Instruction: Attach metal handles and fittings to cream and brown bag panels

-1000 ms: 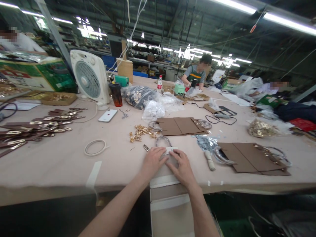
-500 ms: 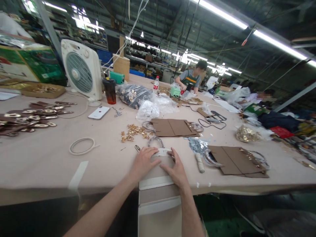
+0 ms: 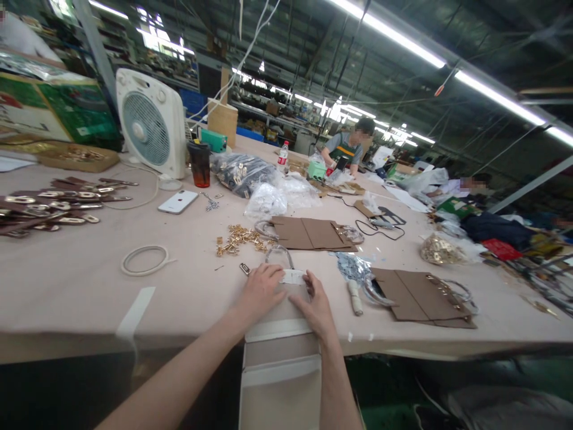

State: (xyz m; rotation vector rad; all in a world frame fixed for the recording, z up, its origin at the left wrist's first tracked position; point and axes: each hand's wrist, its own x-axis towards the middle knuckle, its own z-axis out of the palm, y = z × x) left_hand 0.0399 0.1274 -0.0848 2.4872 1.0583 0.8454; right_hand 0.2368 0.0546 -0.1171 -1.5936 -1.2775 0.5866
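Observation:
A long beige bag panel point(image 3: 278, 310) with pale cross strips lies over the front edge of the table and hangs down toward me. Its far end carries a whitish band point(image 3: 293, 276), and a curved handle that looks plastic-wrapped point(image 3: 280, 249) arches just beyond it. My left hand point(image 3: 264, 289) holds the panel's far left side, fingers closed along the edge and thumb across the top. On the opposite side, my right hand point(image 3: 317, 304) grips the edge with bent fingers, its thumb on the surface. By my left fingertips lies a small metal clasp point(image 3: 244, 269).
Gold fittings point(image 3: 242, 240) are heaped beyond my hands. Brown bag pieces with handles point(image 3: 313, 233) lie farther back and to the right, near a small roll point(image 3: 355, 298). Leftward are a tape ring point(image 3: 145, 261), a phone point(image 3: 178, 202) and a fan point(image 3: 152, 122). A co-worker point(image 3: 347, 146) is across the table.
The view has shifted slightly, so the near table items appear a little farther left. Both hands keep almost the same hold on the panel.

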